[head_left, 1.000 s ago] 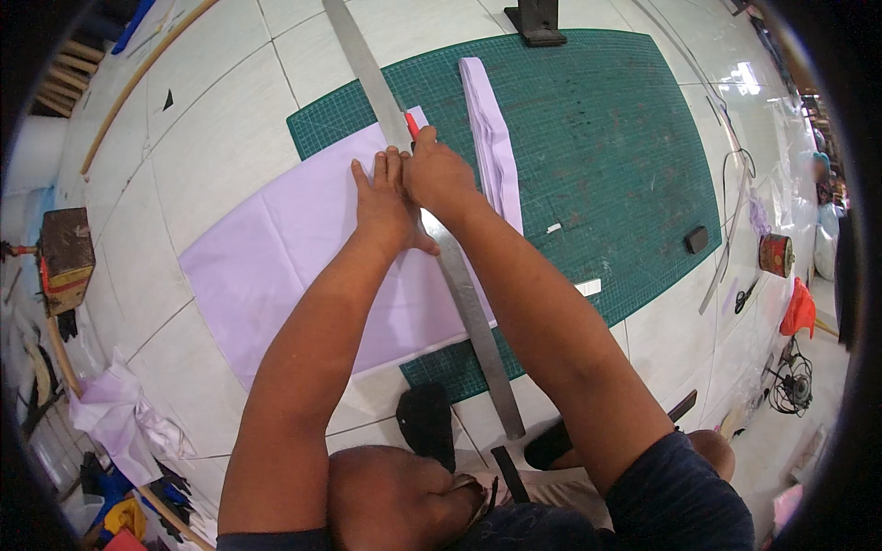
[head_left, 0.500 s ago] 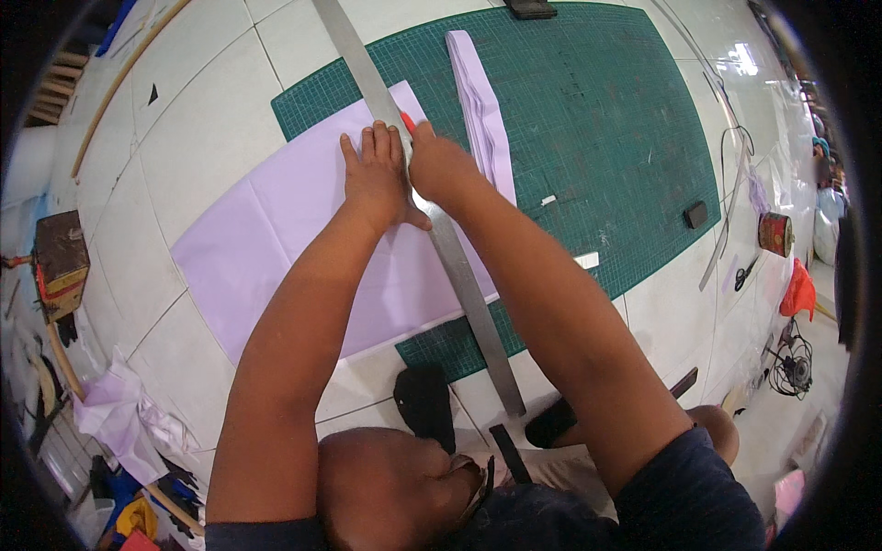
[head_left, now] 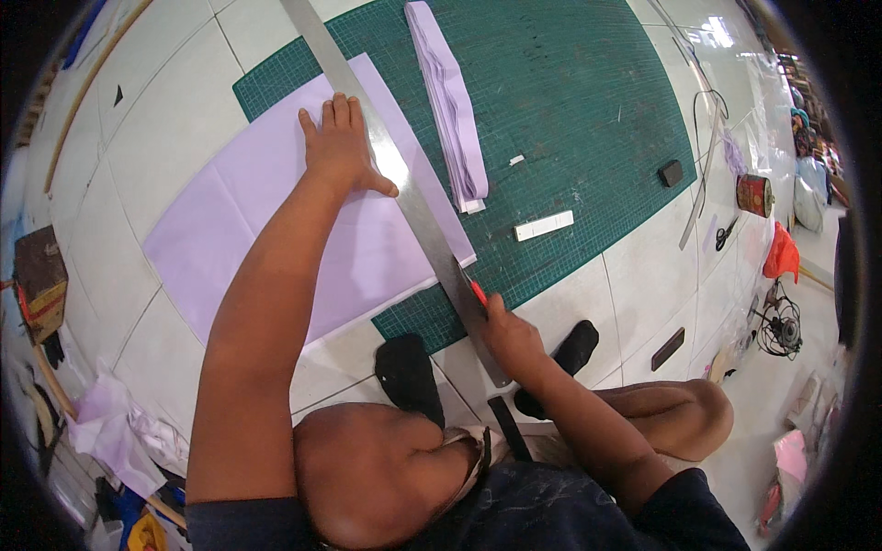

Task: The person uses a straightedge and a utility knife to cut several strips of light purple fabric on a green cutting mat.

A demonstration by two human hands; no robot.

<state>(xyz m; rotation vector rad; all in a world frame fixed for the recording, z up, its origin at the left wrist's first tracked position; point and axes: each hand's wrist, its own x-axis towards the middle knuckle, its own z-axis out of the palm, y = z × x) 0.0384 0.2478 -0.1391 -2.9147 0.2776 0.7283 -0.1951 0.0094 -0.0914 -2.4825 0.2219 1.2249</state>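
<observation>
My left hand (head_left: 340,154) lies flat with fingers spread, pressing on a long metal ruler (head_left: 424,220) and the lilac cloth (head_left: 262,216) beside it. The folded cloth rests partly on a green cutting mat (head_left: 579,101); the ruler crosses it at a slant. Closed around a red cutter knife (head_left: 479,293), my right hand (head_left: 513,342) is at the ruler's near end, just past the cloth's near right corner. The knife's tip is close to the ruler's right edge. A narrow folded lilac strip (head_left: 447,106) lies on the mat, apart from the larger piece.
On the mat are a white bar (head_left: 544,226), a small white piece (head_left: 516,160) and a black block (head_left: 671,173). Scissors (head_left: 726,234), a round tin (head_left: 754,195) and a red bag (head_left: 781,253) sit on the right floor tiles. My feet are close to the mat.
My right hand has drawn the knife toward me along the ruler, from beside my left hand to the near end. My left hand stays on the ruler. The whole view has shifted slightly.
</observation>
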